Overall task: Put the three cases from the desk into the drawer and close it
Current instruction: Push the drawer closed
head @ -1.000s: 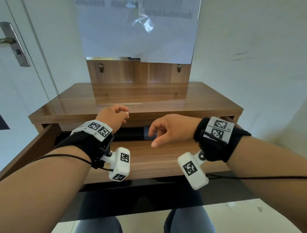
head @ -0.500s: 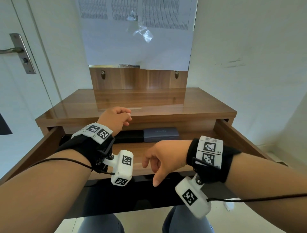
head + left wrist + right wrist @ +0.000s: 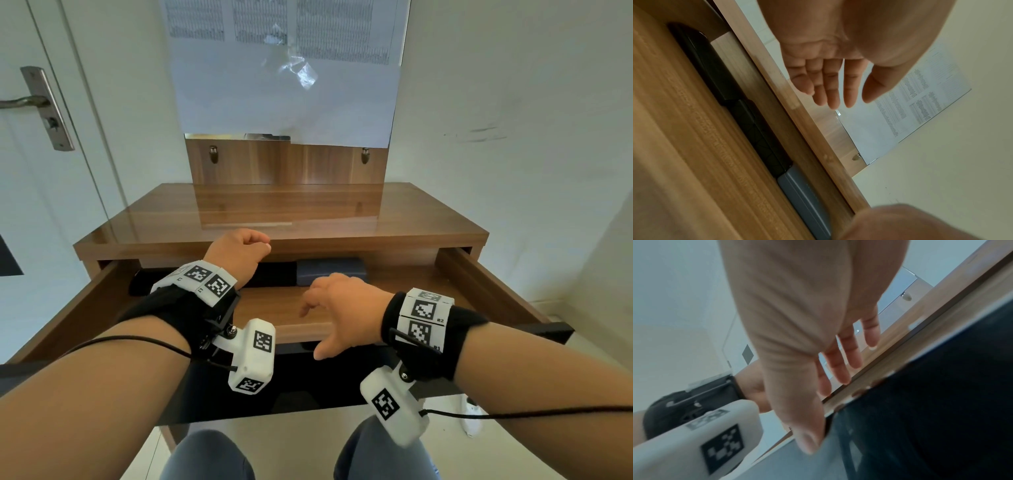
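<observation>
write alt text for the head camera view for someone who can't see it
An open wooden desk drawer holds two black cases and a grey-blue case in a row along its back. Above it, the person's left hand is loosely curled, and the right hand hangs relaxed near the front edge; neither holds anything. The desk top reflects the wall panel behind.

Worktop [image 3: 239,212]: glossy brown wood grain, drawer [image 3: 329,308] same wood with a black front edge. In the drawer, against its back wall: two black cases [image 3: 715,68] [image 3: 760,134], one with a faint line pattern, then a slate grey-blue case [image 3: 330,270]. Wrist bands [image 3: 421,318]: black, with white blocks carrying black-and-white square markers.
</observation>
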